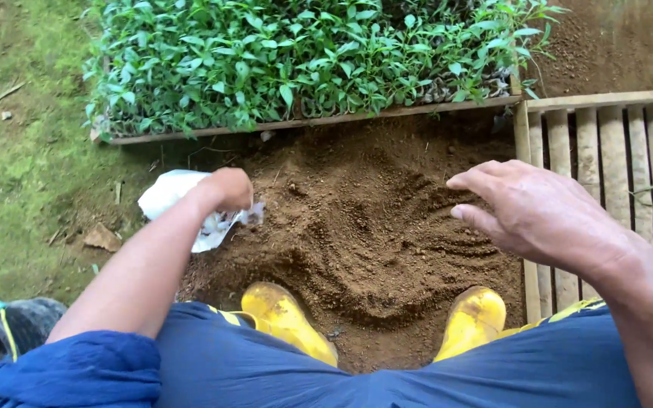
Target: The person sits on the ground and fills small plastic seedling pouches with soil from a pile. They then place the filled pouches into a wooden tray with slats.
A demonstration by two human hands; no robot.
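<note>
Scene: a squatting person's own lap, arms and boots were seen from above, over bare ground.
Left hand (224, 189): its grip was closed on a crumpled white plastic bag (171, 198), held at about nine o'clock from the soil heap, low over the ground, probably so the bag could be kept within reach of the soil.
Right hand (527, 211): it was held palm down with fingers loosely spread and nothing gripped, hovering at about three o'clock over the heap's edge.
Soil heap (364, 227): loose brown earth was piled in the middle, marked with curved furrows, seemingly raked by fingers.
Seedling tray (304, 60): a dense bed of green seedlings in small pots was framed by a wooden edge at twelve o'clock, just beyond the soil.
Slatted frame (614, 159): pale wooden slats were laid at three o'clock, partly under the right hand.
Yellow boots (289, 317): both were planted at six o'clock, one on either side of the heap's near edge.
Grass (17, 151): it was seen at nine to eleven o'clock.
</note>
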